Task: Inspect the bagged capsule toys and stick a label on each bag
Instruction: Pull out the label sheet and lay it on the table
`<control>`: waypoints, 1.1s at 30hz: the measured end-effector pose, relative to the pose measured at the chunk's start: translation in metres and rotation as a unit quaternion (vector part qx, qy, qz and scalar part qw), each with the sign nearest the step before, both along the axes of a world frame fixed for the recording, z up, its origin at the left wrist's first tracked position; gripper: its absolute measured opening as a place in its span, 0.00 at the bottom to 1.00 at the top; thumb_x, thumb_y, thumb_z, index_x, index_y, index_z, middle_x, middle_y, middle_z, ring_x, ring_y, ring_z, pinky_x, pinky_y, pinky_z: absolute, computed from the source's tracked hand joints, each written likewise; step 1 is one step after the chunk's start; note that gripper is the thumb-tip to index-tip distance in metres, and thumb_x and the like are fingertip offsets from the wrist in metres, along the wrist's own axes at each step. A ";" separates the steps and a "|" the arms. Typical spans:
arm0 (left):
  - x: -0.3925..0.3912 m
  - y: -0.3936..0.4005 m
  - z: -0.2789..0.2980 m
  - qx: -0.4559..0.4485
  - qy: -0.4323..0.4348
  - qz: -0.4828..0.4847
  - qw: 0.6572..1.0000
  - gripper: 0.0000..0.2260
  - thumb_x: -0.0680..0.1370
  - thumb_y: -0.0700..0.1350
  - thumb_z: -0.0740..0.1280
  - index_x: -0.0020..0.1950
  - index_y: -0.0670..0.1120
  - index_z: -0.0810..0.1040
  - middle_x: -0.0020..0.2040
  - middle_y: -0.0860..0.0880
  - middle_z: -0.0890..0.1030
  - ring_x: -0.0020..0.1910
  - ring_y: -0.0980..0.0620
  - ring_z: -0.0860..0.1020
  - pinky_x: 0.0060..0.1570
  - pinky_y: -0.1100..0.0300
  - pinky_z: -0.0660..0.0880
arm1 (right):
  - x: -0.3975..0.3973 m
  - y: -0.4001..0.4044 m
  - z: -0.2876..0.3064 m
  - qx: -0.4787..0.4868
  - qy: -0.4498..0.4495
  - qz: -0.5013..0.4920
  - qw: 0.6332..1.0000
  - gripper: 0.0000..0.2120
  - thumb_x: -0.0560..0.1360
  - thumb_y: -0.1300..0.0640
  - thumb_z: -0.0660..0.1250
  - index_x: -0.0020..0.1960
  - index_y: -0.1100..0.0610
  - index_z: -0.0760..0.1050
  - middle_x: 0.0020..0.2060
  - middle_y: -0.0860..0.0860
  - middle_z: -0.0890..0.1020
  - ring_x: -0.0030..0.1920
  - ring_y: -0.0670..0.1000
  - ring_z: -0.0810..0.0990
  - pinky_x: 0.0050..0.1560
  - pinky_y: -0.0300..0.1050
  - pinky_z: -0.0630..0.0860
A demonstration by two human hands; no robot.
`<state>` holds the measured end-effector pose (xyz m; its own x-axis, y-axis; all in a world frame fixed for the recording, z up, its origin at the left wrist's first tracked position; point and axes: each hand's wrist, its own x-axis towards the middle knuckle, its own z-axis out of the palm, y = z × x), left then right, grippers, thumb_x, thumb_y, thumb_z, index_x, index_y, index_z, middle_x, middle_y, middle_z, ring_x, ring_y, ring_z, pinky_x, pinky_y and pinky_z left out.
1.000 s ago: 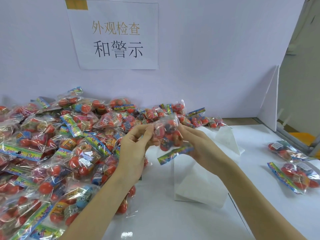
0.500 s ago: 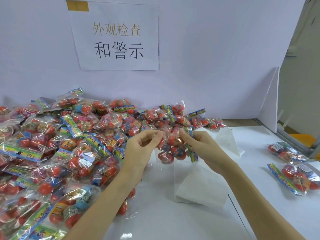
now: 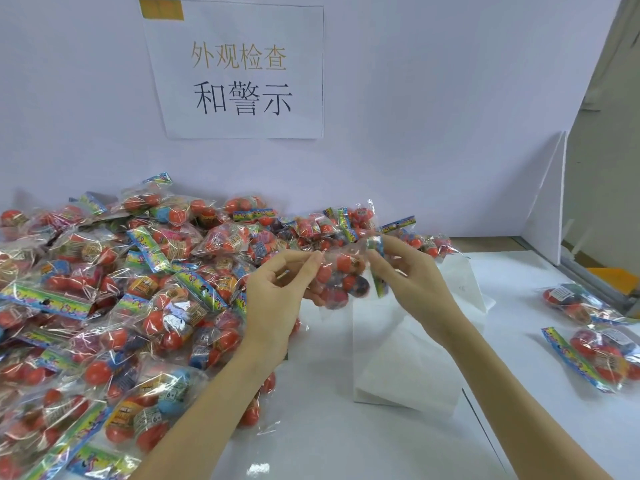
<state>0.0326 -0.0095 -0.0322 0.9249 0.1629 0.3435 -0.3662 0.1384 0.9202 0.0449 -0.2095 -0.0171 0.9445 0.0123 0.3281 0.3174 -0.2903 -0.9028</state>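
Observation:
A clear bag of red and dark capsule toys (image 3: pixel 341 277) hangs in the air between both hands, above the white table. My left hand (image 3: pixel 277 292) pinches its left side, fingers curled. My right hand (image 3: pixel 412 275) grips its right side at the colourful header strip, which stands roughly vertical. A large heap of the same bags (image 3: pixel 114 306) covers the table's left half. Two bags (image 3: pixel 588 330) lie apart at the right edge. White label sheets (image 3: pixel 408 358) lie under the hands.
A paper sign (image 3: pixel 239 69) with Chinese characters is taped to the white back wall. A white foam board (image 3: pixel 547 199) stands at the right rear. Bare white tabletop (image 3: pixel 346 438) lies in front, between my forearms.
The bag has been turned in my hands: its header strip went from slanted along the bottom to upright on the right side. Both hands stayed roughly in place.

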 end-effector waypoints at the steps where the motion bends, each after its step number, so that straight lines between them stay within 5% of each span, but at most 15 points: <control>1: -0.001 0.000 0.001 -0.002 -0.008 0.005 1.000 0.03 0.78 0.41 0.74 0.50 0.42 0.87 0.39 0.45 0.86 0.34 0.47 0.84 0.34 0.62 0.79 | 0.001 0.001 -0.001 0.003 0.006 -0.041 0.999 0.14 0.79 0.44 0.70 0.62 0.48 0.79 0.49 0.42 0.84 0.46 0.39 0.82 0.45 0.31 0.76; 6: -0.005 -0.008 -0.004 0.165 -0.168 0.063 0.970 0.07 0.75 0.39 0.77 0.52 0.43 0.89 0.45 0.47 0.83 0.44 0.53 0.82 0.43 0.67 0.77 | 0.004 0.003 -0.006 0.008 0.111 -0.131 0.985 0.31 0.68 0.26 0.68 0.55 0.52 0.74 0.50 0.53 0.82 0.46 0.51 0.86 0.45 0.44 0.78; 10: -0.005 -0.014 -0.015 0.332 -0.290 0.071 0.895 0.09 0.76 0.38 0.77 0.56 0.44 0.88 0.44 0.47 0.78 0.41 0.52 0.78 0.42 0.59 0.78 | 0.003 0.001 -0.001 0.226 0.220 0.057 0.947 0.37 0.76 0.28 0.61 0.54 0.62 0.85 0.47 0.60 0.87 0.46 0.56 0.88 0.48 0.46 0.83; 14: -0.008 -0.016 -0.023 0.470 -0.337 0.045 0.814 0.14 0.81 0.52 0.71 0.62 0.47 0.86 0.43 0.49 0.70 0.40 0.54 0.68 0.37 0.62 0.71 | -0.001 0.005 -0.004 0.226 0.178 0.133 0.948 0.26 0.82 0.38 0.63 0.59 0.61 0.84 0.48 0.58 0.85 0.46 0.55 0.84 0.46 0.45 0.81; 20: -0.006 -0.015 -0.015 0.341 -0.271 0.140 0.889 0.16 0.81 0.50 0.72 0.66 0.45 0.78 0.56 0.53 0.72 0.56 0.55 0.74 0.58 0.65 0.71 | -0.004 0.006 -0.001 0.182 0.121 0.051 0.974 0.16 0.85 0.53 0.64 0.54 0.65 0.82 0.42 0.61 0.84 0.38 0.57 0.79 0.43 0.47 0.75; 23: -0.004 -0.012 -0.015 0.286 -0.115 0.091 0.947 0.20 0.78 0.53 0.74 0.67 0.48 0.75 0.57 0.54 0.76 0.55 0.55 0.78 0.54 0.65 0.75 | -0.004 0.007 0.001 0.234 0.124 0.047 0.963 0.16 0.84 0.53 0.65 0.57 0.66 0.82 0.43 0.61 0.84 0.38 0.57 0.78 0.43 0.48 0.75; 26: -0.005 -0.014 -0.012 0.186 0.003 -0.011 0.982 0.16 0.76 0.56 0.73 0.57 0.47 0.81 0.45 0.52 0.86 0.41 0.53 0.84 0.42 0.58 0.80 | -0.002 0.005 0.002 0.314 0.141 0.060 0.937 0.14 0.83 0.53 0.66 0.57 0.62 0.85 0.44 0.56 0.85 0.40 0.53 0.82 0.42 0.46 0.80; 33: -0.002 -0.006 -0.001 0.083 -0.023 -0.062 0.994 0.06 0.79 0.34 0.72 0.55 0.40 0.84 0.40 0.44 0.87 0.38 0.49 0.86 0.43 0.63 0.81 | 0.003 0.002 0.005 0.454 0.224 0.062 0.860 0.13 0.82 0.49 0.68 0.47 0.55 0.88 0.36 0.49 0.84 0.36 0.48 0.83 0.48 0.49 0.81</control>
